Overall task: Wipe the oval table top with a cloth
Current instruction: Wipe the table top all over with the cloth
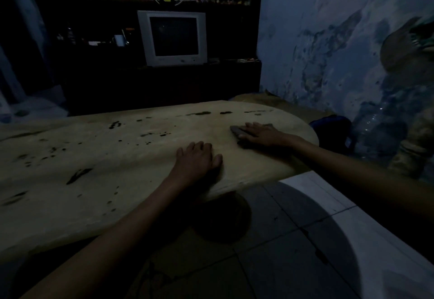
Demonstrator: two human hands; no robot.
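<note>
Cloth (236, 130) lies flat on the bench (94, 157) near its rounded right end, pinned under the right hand (260, 134), whose fingers lie straight and a little spread over it and point left along the top; only a dark corner of the cloth shows past the fingertips, the rest being hidden beneath the palm. The bench runs long from left to right across the view, and nearly all of its pale top stretches away to the left of the cloth, with dark blotches scattered along the far side and toward the left end. So the wiping stroke probably wants to travel leftward down that long axis, and the right hand, already on the cloth, is the one placed to drive it. The left hand (197, 160) rests on the bare top nearer the front edge, just left of the right and apart from the cloth, fingers relaxed and slightly curved, holding nothing; it looks to be bracing the body. Light is poor, so whether the patch under the cloth is clean cannot be told. Behind the bench stands a television (172, 38) on dark shelving, and a stained blue wall (328, 28) rises on the right.
</note>
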